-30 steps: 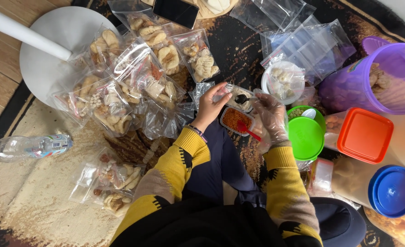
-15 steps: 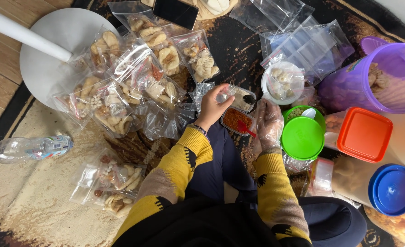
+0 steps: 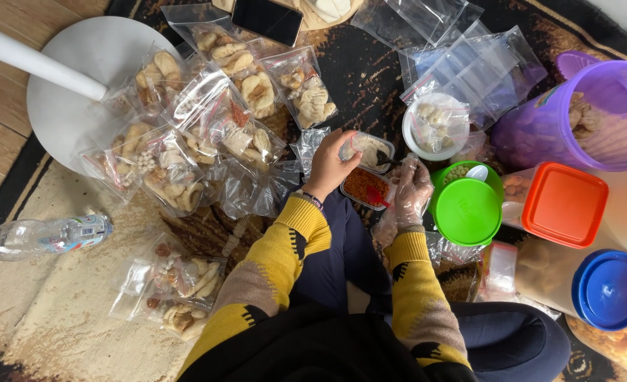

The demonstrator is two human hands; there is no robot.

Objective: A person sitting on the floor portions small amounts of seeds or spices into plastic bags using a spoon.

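Underfoot, a patterned rug point(image 3: 59, 311), dark and tan. At ten o'clock, one round grey stand base point(image 3: 66, 92) with a white pole. At two o'clock, one purple translucent jar point(image 3: 575, 120) holding pale snacks. At three to four o'clock, three lidded containers: green round lid point(image 3: 469, 211), orange square lid point(image 3: 565, 204), blue round lid point(image 3: 609, 288). From ten to twelve o'clock, a heap of filled clear zip bags point(image 3: 207, 134), crinkly, too overlapped to count; at eight o'clock a few more. At one o'clock, a stack of empty zip bags point(image 3: 469, 64). At nine o'clock, one clear plastic bottle point(image 3: 44, 237) lying flat. At centre, two small rectangular tubs: pale-filled tub point(image 3: 371, 150), red-filled tub point(image 3: 365, 187). Left hand point(image 3: 330, 166), bare, curled, fingers closed on the pale-filled tub's near edge. Right hand point(image 3: 412, 189), in a clear plastic glove, half open just beside the red-filled tub; contents of its grip cannot be told.
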